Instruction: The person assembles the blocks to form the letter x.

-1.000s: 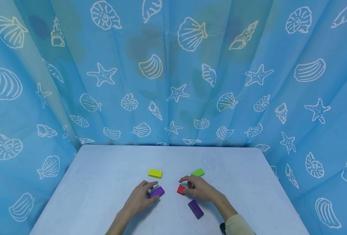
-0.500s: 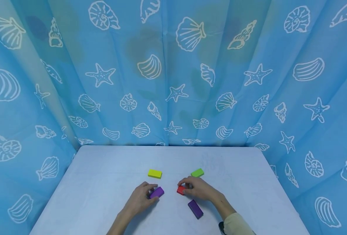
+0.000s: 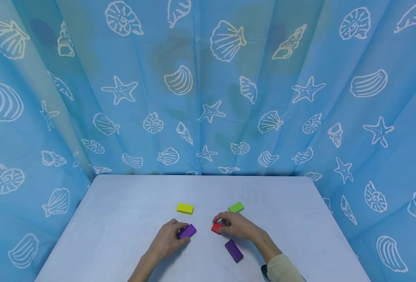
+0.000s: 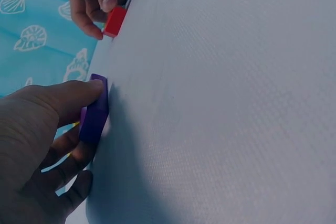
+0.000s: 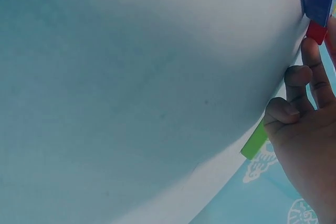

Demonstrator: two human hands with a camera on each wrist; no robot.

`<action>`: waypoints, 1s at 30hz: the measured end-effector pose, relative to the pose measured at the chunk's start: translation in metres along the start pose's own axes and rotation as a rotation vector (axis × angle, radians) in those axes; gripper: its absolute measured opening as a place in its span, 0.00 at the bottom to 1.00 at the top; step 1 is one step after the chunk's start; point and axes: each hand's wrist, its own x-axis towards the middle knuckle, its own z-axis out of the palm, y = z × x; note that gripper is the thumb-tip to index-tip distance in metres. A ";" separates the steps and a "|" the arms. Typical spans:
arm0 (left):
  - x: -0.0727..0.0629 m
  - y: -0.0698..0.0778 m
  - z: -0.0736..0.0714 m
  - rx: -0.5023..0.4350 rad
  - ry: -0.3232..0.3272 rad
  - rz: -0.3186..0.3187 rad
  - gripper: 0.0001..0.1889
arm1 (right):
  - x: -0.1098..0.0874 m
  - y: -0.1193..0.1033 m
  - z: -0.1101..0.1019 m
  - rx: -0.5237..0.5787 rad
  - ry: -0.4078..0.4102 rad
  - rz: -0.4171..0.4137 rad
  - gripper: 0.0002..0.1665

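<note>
My left hand [image 3: 166, 237] pinches a purple block [image 3: 188, 231] on the white table, thumb on the near side and fingers on the far side. The left wrist view shows the thumb pressed on that purple block [image 4: 95, 118]. To the right, my right hand [image 3: 242, 227] holds a small red block [image 3: 216, 228] between thumb and index finger; part of the block is hidden by the hand. A dark purple block [image 3: 234, 251] lies just nearer than the right hand. Right behind that hand is a green block [image 3: 236, 207].
A yellow block [image 3: 185, 208] lies behind the left hand. The white table [image 3: 123, 203] ends at a blue curtain [image 3: 201, 86] printed with shells and starfish, which hangs at the back and sides.
My left fingers have closed in on the purple block. The right index finger has come down onto the red block. The blocks stay in about the same places.
</note>
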 end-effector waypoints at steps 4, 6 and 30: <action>0.000 0.000 0.000 -0.004 0.005 0.004 0.26 | 0.001 -0.002 -0.001 -0.001 -0.001 0.011 0.19; 0.001 -0.001 0.000 0.000 0.006 0.007 0.26 | 0.000 -0.002 -0.001 0.000 0.000 0.019 0.19; 0.002 0.001 0.002 0.009 0.018 -0.003 0.24 | 0.000 0.000 -0.001 0.043 -0.009 0.008 0.17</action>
